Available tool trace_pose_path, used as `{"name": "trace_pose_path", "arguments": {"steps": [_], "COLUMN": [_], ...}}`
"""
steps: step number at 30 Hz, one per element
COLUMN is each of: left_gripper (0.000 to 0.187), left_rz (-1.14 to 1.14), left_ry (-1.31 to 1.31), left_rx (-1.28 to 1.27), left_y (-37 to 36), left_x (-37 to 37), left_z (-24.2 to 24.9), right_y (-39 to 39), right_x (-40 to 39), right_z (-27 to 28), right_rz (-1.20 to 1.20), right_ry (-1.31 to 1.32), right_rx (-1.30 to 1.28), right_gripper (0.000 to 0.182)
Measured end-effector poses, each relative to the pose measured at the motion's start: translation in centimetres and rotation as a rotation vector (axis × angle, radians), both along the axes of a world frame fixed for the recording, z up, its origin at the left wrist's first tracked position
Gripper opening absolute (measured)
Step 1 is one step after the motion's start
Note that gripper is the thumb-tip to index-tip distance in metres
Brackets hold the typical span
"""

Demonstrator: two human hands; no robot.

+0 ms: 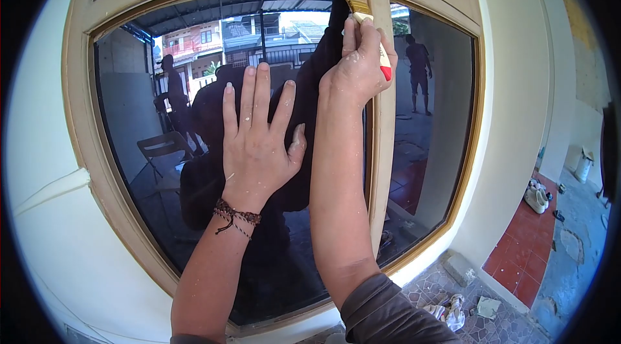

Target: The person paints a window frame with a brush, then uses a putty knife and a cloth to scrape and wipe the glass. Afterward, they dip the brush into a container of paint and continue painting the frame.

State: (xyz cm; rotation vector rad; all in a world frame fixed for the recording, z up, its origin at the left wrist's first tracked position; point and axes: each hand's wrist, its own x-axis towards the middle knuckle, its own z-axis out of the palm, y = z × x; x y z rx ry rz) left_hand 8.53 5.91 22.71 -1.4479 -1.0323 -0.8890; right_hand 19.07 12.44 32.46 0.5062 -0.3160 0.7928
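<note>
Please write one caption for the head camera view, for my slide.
Right hand holds a paintbrush with red-tipped white handle at a beige window frame; left hand lies against dark glass.

Daylight falls on the pale wall [508, 85]. The floor [498, 315] has stone pattern and red tiles [521, 253]. The glass [272, 279] reflects, perhaps, a folding chair [162, 144].

Outside wall of what seems to be a house: dark glass window [272, 266] in a cream frame [381, 150], reflecting neighbouring homes; shoes [535, 198] on red floor tiles [517, 256].
</note>
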Motion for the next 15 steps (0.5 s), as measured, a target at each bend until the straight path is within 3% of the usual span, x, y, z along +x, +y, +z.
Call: {"name": "trace_pose_path", "arguments": {"steps": [15], "left_gripper": [0.061], "left_rz": [0.003], "left_ry": [0.002], "left_rx": [0.002], "left_y": [-0.1], "left_x": [0.01], "left_z": [0.01], "right_y": [-0.47], "right_x": [0.67], "right_z": [0.3], "right_rz": [-0.009], "right_ry": [-0.014], "right_rx": [-0.092], "right_gripper": [0.025]}}
